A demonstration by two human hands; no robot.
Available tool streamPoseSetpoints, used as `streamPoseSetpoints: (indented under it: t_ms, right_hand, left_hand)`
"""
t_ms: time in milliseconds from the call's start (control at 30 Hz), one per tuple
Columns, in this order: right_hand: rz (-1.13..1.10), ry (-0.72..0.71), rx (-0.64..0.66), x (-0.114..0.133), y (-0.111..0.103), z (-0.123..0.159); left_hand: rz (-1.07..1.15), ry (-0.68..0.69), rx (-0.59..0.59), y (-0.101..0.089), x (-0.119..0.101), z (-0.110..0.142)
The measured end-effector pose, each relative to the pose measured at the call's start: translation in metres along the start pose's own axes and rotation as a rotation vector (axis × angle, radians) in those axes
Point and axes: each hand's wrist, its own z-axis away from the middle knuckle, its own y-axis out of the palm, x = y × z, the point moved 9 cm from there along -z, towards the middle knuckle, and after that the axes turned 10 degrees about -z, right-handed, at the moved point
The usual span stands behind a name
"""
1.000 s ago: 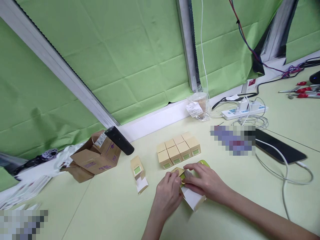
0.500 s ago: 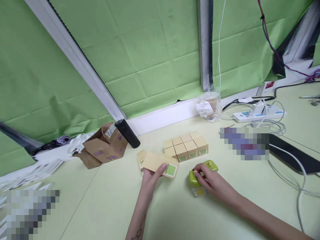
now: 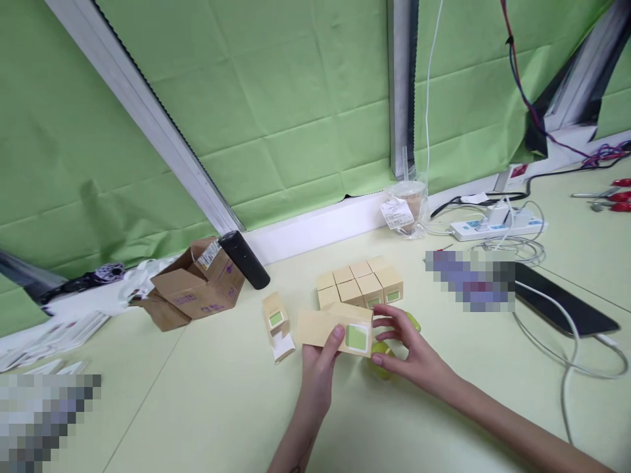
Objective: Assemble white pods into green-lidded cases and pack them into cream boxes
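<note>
My left hand [image 3: 323, 371] is closed on a flat tan cardboard box [image 3: 315, 325] with a green label at its right end, the thumb pressing its front. My right hand [image 3: 409, 348] is at that end, fingers apart, fingertips close to the box's edge; whether they touch it I cannot tell. Glossy green small objects [image 3: 383, 365] lie on the table, partly hidden by my right hand and the box. To the left lies another tan box [image 3: 274, 312] with a white flap out. Behind the held box stand several small tan boxes [image 3: 371, 286] in two rows.
At the back left are an open brown carton [image 3: 210, 289] and a black cylinder [image 3: 245, 260]. A bagged drink cup [image 3: 407, 209] stands against the wall. On the right are a power strip [image 3: 473, 228], loose cables and a black flat device [image 3: 562, 302].
My right hand has let go of the green object and moved to the box's right end. My left hand has carried the flat box rightward, exposing the box with the white flap.
</note>
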Motion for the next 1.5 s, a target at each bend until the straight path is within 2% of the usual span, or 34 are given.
streamPoseSetpoints:
  t_ms: [167,300,433,567,733,867,933,1067,1133,1267,1400,1500]
  right_hand:
    - [-0.118,0.015,0.000,0.002,0.000,-0.003]
    - [-0.176,0.046,-0.091,0.002,-0.006,-0.003]
    - [-0.168,0.046,-0.122,0.005,-0.009,0.000]
    - [-0.109,0.044,-0.083,0.006,-0.010,0.000]
    - [-0.158,0.036,-0.027,0.001,-0.008,-0.001]
    - [-0.157,-0.003,-0.042,0.002,-0.012,-0.001]
    - [-0.053,-0.057,-0.030,0.010,-0.011,0.000]
    - [0.313,-0.163,0.080,0.027,0.004,0.004]
    - [0.368,-0.166,0.092,0.027,0.008,0.004]
    - [0.352,-0.203,-0.003,0.028,0.000,0.004]
    - [0.352,-0.238,-0.045,0.030,-0.004,0.005]
    - [0.321,-0.255,-0.056,0.031,-0.003,0.007]
  left_hand:
    - [-0.131,0.101,-0.068,0.001,-0.004,0.007]
    - [-0.250,0.147,-0.139,-0.008,0.005,0.008]
    - [-0.336,0.202,-0.140,-0.011,0.015,0.011]
    - [-0.376,0.225,-0.130,-0.009,0.017,0.014]
    - [-0.315,0.274,-0.108,-0.007,0.011,0.013]
    - [-0.125,0.101,-0.123,-0.014,0.022,0.005]
    - [-0.033,0.020,-0.106,-0.015,0.026,0.001]
    - [0.054,-0.023,-0.043,-0.010,0.028,-0.002]
    - [0.071,-0.016,0.032,-0.002,0.028,-0.001]
    - [0.062,0.072,0.186,0.017,0.014,0.007]
    - [0.039,0.106,0.168,0.019,0.002,0.010]
    - [0.069,0.083,0.100,0.012,0.003,0.009]
